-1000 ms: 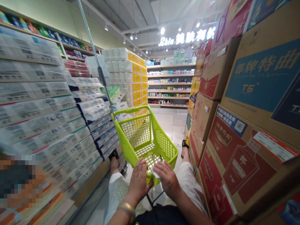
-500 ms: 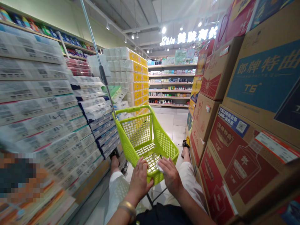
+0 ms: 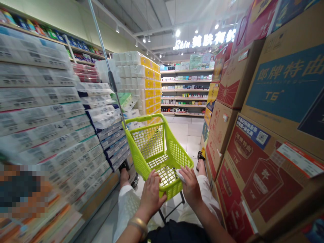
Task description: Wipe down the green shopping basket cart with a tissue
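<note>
A lime-green plastic shopping basket with lattice walls and floor stands between my knees. A dark support frame shows beneath it. My left hand is closed over the near left part of its rim, with the thumb outside and the fingertips inside. At the near right corner, my right hand presses a crumpled white tissue or cloth against the rim. Its fingers are bent over the edge. A silver pole with a dark grey joint rises from the basket's far left corner.
Stacked paper packs border the aisle on the left, with toilet-roll packs further ahead. Cardboard cartons rise closely on the right. Lit product shelves stand across the far end of the tiled floor.
My right hand has slid right and slightly up along the near rim toward the corner, carrying the white tissue or cloth. My left hand and the basket have stayed nearly still.
</note>
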Motion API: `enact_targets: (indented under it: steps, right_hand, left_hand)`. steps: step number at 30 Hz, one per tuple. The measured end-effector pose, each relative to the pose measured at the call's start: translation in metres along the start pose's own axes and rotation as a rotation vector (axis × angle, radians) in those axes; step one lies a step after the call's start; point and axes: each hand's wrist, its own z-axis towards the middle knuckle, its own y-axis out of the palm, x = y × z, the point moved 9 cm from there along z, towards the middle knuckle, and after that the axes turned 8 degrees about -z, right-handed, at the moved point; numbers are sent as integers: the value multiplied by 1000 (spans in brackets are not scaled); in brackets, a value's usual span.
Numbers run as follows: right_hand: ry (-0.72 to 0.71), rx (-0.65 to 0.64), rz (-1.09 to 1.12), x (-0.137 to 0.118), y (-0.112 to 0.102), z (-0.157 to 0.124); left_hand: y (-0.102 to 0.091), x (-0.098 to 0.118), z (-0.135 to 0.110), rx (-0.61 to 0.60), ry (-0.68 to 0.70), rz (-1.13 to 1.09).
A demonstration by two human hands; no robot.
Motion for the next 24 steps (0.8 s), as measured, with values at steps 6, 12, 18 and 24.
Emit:
enact_targets:
  steps: [6, 12, 18, 24]
  right_hand:
    - [-259, -247, 146, -62, 18, -7]
    - [-91, -48, 28, -17, 3, 1]
    - [-233, -233, 127, -47, 17, -6]
    - [-31, -66, 24, 0, 5, 0]
  left_hand:
    - [0, 0, -1, -3, 18, -12]
    - [1, -2, -1, -10, -11, -7]
    - [2, 2, 1, -19, 22, 19]
    - [1, 2, 2, -21, 1, 25]
